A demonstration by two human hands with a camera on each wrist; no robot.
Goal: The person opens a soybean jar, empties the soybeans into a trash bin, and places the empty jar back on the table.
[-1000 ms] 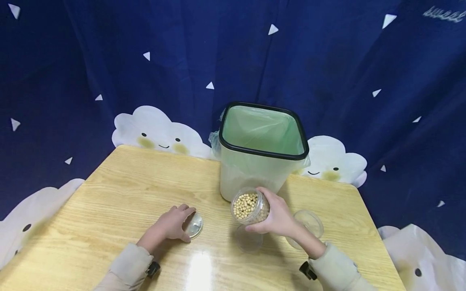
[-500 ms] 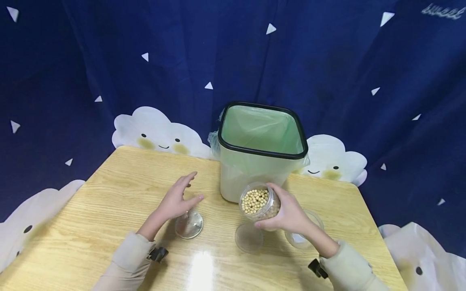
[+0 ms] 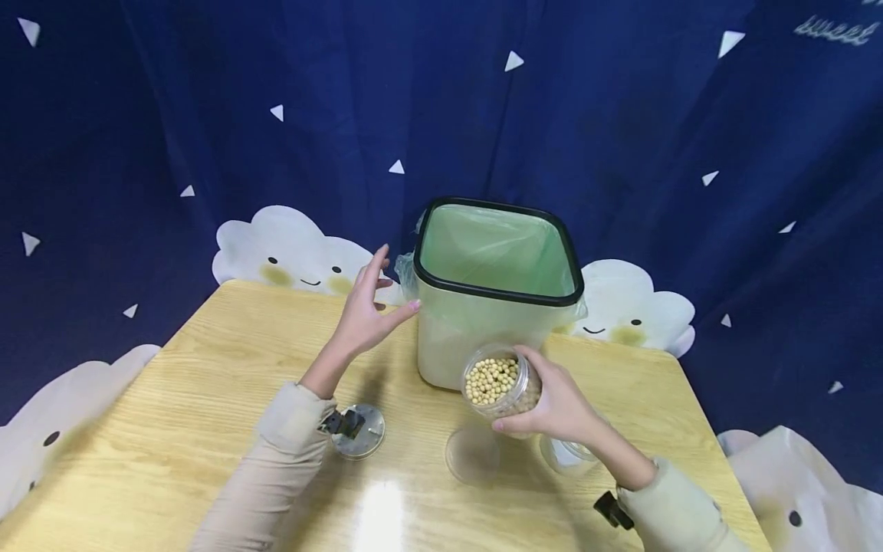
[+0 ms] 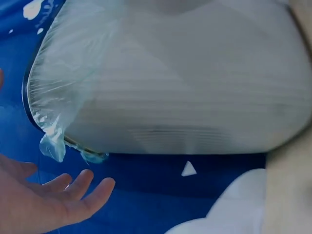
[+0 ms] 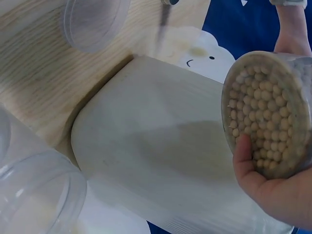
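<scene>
A clear jar [image 3: 502, 381] of soybeans tilts in my right hand [image 3: 557, 402], its mouth towards me, in front of the bin. The thumb presses the jar's base in the right wrist view, where the soybeans [image 5: 263, 122] show through. My left hand [image 3: 368, 310] is raised beside the bin's left side, fingers spread, holding nothing. The bin [image 3: 476, 337] has a black rim and a pale green plastic liner [image 3: 500, 245]. In the left wrist view, the left fingers [image 4: 97, 197] are near the liner's knotted corner [image 4: 53, 144], apart from it.
A silver round lid [image 3: 372, 433] lies on the wooden table [image 3: 228, 368], partly behind the left wrist camera. A clear disc-shaped lid [image 3: 472, 455] lies near the middle. Another clear jar [image 5: 44, 195] stands under the right forearm. A blue curtain [image 3: 310, 92] hangs behind.
My left hand has let go of the silver lid and risen forward to the bin's left side. My right hand has shifted slightly right with the jar of soybeans.
</scene>
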